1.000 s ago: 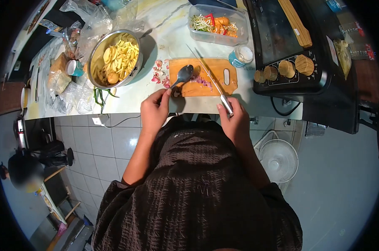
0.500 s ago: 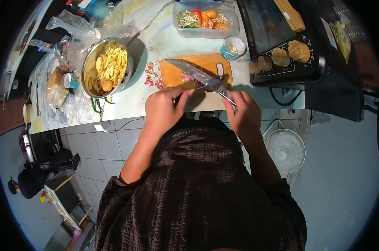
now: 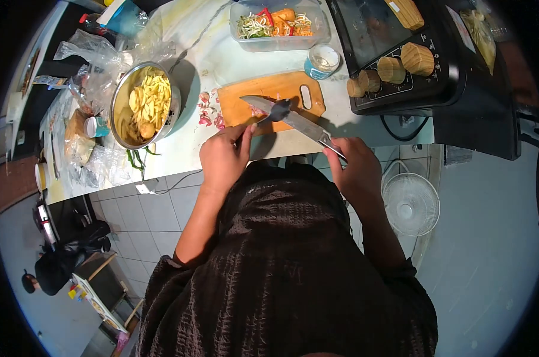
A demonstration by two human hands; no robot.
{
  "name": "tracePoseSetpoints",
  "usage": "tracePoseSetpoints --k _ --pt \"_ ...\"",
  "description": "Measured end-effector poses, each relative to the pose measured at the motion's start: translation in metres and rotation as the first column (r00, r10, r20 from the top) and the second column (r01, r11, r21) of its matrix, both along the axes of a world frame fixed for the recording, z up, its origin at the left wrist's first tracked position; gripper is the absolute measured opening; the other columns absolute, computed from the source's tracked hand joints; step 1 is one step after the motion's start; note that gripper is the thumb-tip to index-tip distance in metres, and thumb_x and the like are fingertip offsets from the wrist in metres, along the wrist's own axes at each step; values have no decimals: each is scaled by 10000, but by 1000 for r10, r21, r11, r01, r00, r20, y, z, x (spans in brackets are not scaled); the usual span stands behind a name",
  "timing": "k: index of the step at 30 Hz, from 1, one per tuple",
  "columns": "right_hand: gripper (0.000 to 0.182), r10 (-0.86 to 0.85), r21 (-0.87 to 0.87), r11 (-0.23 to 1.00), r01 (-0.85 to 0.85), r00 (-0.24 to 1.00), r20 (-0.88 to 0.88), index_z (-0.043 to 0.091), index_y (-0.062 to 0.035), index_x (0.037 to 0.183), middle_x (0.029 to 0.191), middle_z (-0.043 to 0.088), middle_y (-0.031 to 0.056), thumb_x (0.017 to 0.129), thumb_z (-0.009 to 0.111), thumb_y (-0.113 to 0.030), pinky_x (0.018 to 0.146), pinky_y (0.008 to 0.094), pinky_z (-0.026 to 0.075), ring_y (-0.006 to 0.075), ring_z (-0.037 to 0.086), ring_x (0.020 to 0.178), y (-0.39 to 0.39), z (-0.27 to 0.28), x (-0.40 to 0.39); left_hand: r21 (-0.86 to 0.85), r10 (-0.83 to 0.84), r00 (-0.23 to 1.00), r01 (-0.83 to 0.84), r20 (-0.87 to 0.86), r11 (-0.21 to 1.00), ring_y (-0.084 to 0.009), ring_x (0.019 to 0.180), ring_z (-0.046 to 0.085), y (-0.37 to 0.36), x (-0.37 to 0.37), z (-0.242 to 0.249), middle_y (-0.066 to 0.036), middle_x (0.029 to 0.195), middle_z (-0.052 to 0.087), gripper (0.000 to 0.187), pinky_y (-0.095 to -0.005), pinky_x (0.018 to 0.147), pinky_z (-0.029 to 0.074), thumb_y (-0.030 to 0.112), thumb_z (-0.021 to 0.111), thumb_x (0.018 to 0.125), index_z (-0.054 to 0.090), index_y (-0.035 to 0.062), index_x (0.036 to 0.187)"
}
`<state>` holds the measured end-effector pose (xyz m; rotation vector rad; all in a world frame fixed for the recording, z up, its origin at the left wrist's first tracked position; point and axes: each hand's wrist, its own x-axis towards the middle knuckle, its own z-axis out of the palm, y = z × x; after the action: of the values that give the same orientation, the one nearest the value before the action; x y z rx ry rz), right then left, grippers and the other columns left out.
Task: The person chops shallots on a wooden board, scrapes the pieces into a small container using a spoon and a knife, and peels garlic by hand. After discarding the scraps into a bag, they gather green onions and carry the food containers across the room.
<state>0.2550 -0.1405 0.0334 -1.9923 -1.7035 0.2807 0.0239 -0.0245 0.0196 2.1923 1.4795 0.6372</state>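
My left hand (image 3: 225, 156) grips the handle of a metal spoon (image 3: 276, 110), whose bowl lies against the blade of a knife (image 3: 284, 114). My right hand (image 3: 356, 169) holds that knife by its handle, with the blade pointing left over a wooden cutting board (image 3: 293, 89). Bits of chopped purple onion (image 3: 259, 111) sit on the board by the blade. Onion skins (image 3: 207, 113) lie on the counter to the left of the board.
A metal pot of cut potato strips (image 3: 143, 106) stands at the left among plastic bags. At the back are a clear tub of mixed vegetables (image 3: 275, 24) and a small jar (image 3: 320, 60). A black countertop oven (image 3: 412, 59) fills the right. A white fan (image 3: 410, 205) stands on the floor.
The spoon's bowl has moved left along the knife blade, toward its tip. The knife has shifted slightly, and the view has tilted so the counter sits higher in frame.
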Motion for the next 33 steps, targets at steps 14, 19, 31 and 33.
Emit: tracePoseSetpoints --k 14,19,31,33 --pt "159 -57 -81 995 49 995 -87 656 -97 977 873 618 88 868 720 -194 680 396 510 289 642 799 -15 12 8 16 41 999 -41 16 999 -320 568 621 6 -2 -4 -122 677 653 251 -393 524 463 294 676 918 735 74 812" --pt "157 -25 -65 998 23 999 -30 655 -101 971 866 612 89 866 721 -197 683 398 507 296 639 799 -10 11 4 -15 -17 995 18 95 1000 -322 579 626 -4 10 -5 -124 691 660 241 -400 532 475 286 678 915 737 75 814" --pt "199 -67 -190 980 55 996 -56 673 -30 1029 936 658 102 878 719 -151 745 341 542 257 706 845 -23 36 9 127 97 993 -89 -61 988 -311 554 612 17 -14 -17 -114 650 634 238 -394 510 460 291 677 918 720 87 803" --pt "201 -66 -182 982 56 997 -50 674 -30 1033 937 659 102 879 719 -151 743 342 542 259 706 847 -23 34 9 80 104 995 -103 -10 991 -311 555 615 11 -9 -8 -117 656 639 234 -391 510 460 287 680 917 721 86 805"
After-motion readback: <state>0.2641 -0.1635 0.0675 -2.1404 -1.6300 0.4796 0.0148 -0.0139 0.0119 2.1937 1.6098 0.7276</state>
